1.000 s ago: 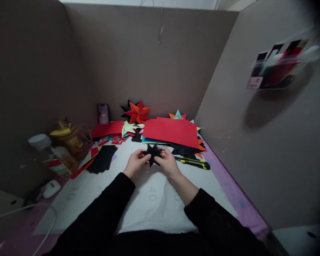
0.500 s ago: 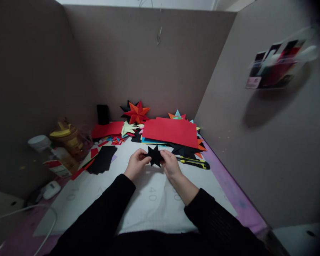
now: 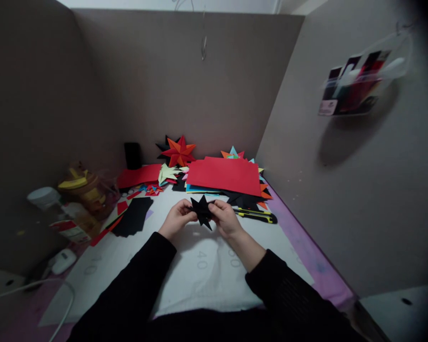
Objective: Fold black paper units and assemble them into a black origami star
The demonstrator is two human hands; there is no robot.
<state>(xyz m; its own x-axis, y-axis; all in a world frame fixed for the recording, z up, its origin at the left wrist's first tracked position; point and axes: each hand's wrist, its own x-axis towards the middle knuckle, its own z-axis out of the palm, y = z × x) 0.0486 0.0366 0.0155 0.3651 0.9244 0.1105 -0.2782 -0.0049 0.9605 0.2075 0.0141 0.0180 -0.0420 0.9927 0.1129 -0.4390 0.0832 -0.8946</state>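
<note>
A black folded paper star (image 3: 201,212) is held between both hands above the white mat (image 3: 185,280). My left hand (image 3: 180,218) pinches its left points between thumb and fingers. On the other side, my right hand (image 3: 225,217) grips the star's right edge, thumb toward me. Just right of that hand lies a yellow and black utility knife (image 3: 257,215). Behind the hands rests a stack of red paper sheets (image 3: 223,175), with black and blue sheets under it.
Black paper strips (image 3: 134,217) lie at the left. Folded stars, including an orange and red one (image 3: 179,151), stand against the back wall. A yellow-lidded jar (image 3: 80,187), a white-capped bottle (image 3: 44,195) and a white cable (image 3: 69,287) occupy the left edge. A pouch (image 3: 353,90) hangs at right.
The black star has turned and tilted in my fingers, its points now spreading up and down. Both hands still hold it. The whole view has shifted slightly.
</note>
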